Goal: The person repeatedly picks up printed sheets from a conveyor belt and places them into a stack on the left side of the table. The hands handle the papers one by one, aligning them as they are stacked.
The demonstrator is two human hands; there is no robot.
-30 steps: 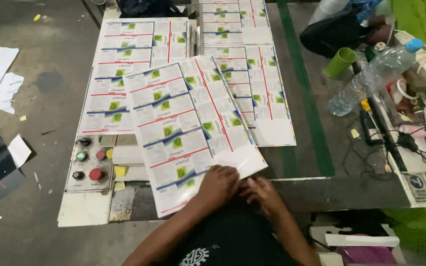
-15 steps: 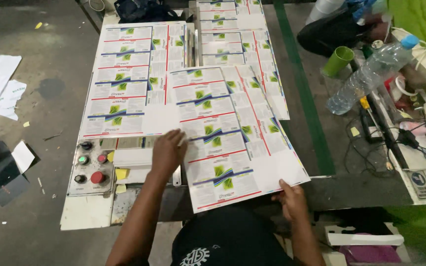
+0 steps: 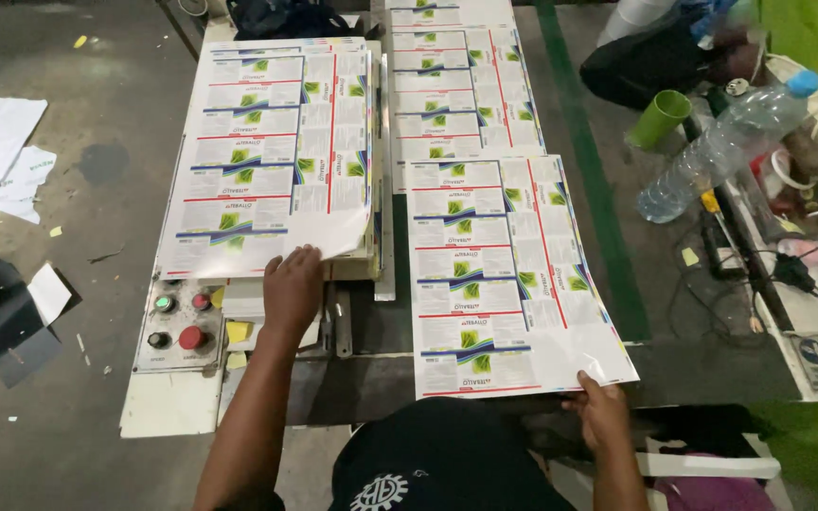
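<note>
Left hand (image 3: 293, 287): fingers pinched on the left printed sheet (image 3: 272, 156), at its 6 o'clock edge.
Right hand (image 3: 600, 410): fingers clamped on the right printed sheet (image 3: 504, 274), at its 5 o'clock corner.
Handling: likely light, floppy, glossy-slick; best held by edges.

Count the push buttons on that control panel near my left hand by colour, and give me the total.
On the control panel beside the left hand:
Green buttons: 1
Red buttons: 2
Black buttons: 1
Total: 4
</note>
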